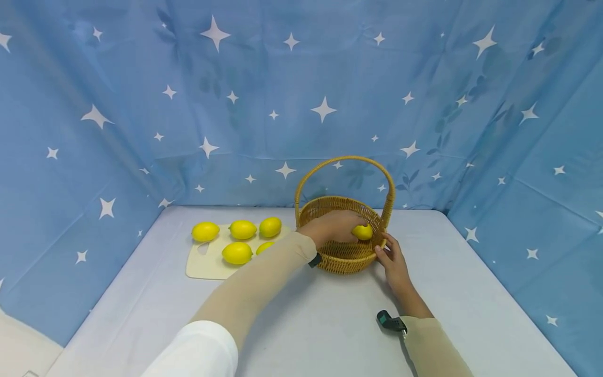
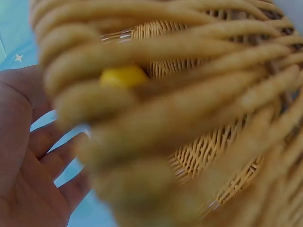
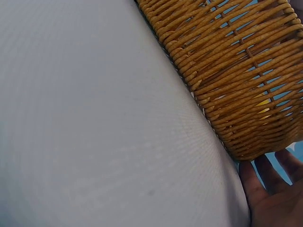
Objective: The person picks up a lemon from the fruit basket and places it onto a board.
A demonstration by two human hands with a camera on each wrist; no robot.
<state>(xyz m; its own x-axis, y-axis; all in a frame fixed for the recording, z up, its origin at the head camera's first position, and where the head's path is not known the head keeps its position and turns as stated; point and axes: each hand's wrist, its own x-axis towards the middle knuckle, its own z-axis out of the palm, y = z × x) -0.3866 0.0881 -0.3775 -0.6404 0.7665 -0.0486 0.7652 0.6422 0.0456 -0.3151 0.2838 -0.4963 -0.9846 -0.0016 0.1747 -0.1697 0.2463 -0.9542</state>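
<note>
My left hand (image 1: 336,226) reaches down into a wicker basket (image 1: 344,266). Its thumb and fingers come together at a yellow lemon (image 1: 363,232) and appear to grip it low inside the right part of the basket. In the left wrist view the blurred weave hides most of the lemon (image 2: 124,76) and some fingertips of the left hand (image 2: 38,156). My right hand (image 1: 394,264) holds the basket at its right side, near the handle's base. Fingers of the right hand (image 3: 279,198) touch the outer wall in the right wrist view.
Several lemons (image 1: 237,253) lie on a cream cutting board (image 1: 207,268) left of the basket; my left sleeve partly covers one. The basket's tall handle (image 1: 348,158) arches above the left hand. A white-covered table (image 1: 311,335) ends at a blue star-patterned curtain (image 1: 264,136).
</note>
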